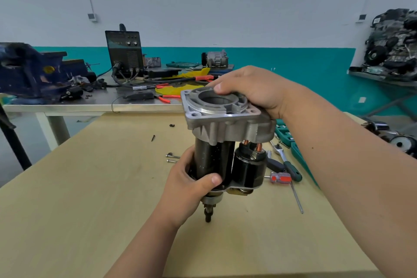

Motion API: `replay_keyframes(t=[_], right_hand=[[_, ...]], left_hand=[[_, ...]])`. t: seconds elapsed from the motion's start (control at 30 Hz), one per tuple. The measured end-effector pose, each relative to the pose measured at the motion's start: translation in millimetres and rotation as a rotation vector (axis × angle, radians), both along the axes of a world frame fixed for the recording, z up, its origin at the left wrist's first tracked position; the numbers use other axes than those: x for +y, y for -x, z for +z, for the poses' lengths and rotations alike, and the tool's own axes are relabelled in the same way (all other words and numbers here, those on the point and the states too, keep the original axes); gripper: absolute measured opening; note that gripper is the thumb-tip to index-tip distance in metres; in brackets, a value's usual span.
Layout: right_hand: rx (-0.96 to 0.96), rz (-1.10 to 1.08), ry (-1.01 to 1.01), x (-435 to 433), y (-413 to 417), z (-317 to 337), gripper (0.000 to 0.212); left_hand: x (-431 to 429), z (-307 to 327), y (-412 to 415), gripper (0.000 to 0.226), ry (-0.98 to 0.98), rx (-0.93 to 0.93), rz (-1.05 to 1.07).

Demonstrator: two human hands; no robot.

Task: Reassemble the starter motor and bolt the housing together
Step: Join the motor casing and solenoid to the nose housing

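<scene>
Head view. The starter motor (214, 160) is held upright over the wooden table (90, 187), its shaft pointing down; whether the shaft tip touches the tabletop cannot be told. The left hand (191, 185) is clamped round the motor's black body near its lower end, thumb across the front. The right hand (252, 90) grips the grey housing (223, 119) seated on the motor's upper end, thumb on the rim of the round opening. The black solenoid (248, 167) sits just right of the body. Left of the motor lie two bolts (172, 158). Right of it lie a ratchet (286, 160), a screwdriver (281, 178) and a green socket case (284, 133). Behind it stands a metal bench (94, 102).
</scene>
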State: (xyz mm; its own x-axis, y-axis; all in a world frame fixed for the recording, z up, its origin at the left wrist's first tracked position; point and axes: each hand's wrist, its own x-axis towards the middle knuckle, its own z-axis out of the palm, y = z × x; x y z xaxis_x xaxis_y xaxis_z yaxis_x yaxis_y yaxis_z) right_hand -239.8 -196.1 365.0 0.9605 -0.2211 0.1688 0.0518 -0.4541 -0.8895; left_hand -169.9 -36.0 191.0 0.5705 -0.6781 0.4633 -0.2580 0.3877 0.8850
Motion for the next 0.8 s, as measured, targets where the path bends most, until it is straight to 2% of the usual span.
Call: replay_keyframes(t=[0.17, 0.4, 0.53, 0.63, 0.8], right_hand=[[-0.008, -0.05, 0.001, 6, -5, 3, 0.016], [0.003, -0.139, -0.037, 3, -2, 0, 0.03], [-0.053, -0.02, -0.027, 2, 4, 0, 0.018], [-0.039, 0.041, -0.006, 3, 5, 2, 0.019], [0.017, 0.059, -0.085, 2, 0, 2, 0.018]], left_hand=[[1, 1, 0, 0.056, 0.05, 0.003, -0.025], [3, 0, 0, 0.056, 0.051, -0.02, -0.043], [2, 2, 0, 0.059, 0.036, -0.015, -0.074], [0, 3, -1, 0.064, 0.021, -0.012, -0.086], [-3, 2, -4, 0.073, 0.02, 0.01, -0.1]])
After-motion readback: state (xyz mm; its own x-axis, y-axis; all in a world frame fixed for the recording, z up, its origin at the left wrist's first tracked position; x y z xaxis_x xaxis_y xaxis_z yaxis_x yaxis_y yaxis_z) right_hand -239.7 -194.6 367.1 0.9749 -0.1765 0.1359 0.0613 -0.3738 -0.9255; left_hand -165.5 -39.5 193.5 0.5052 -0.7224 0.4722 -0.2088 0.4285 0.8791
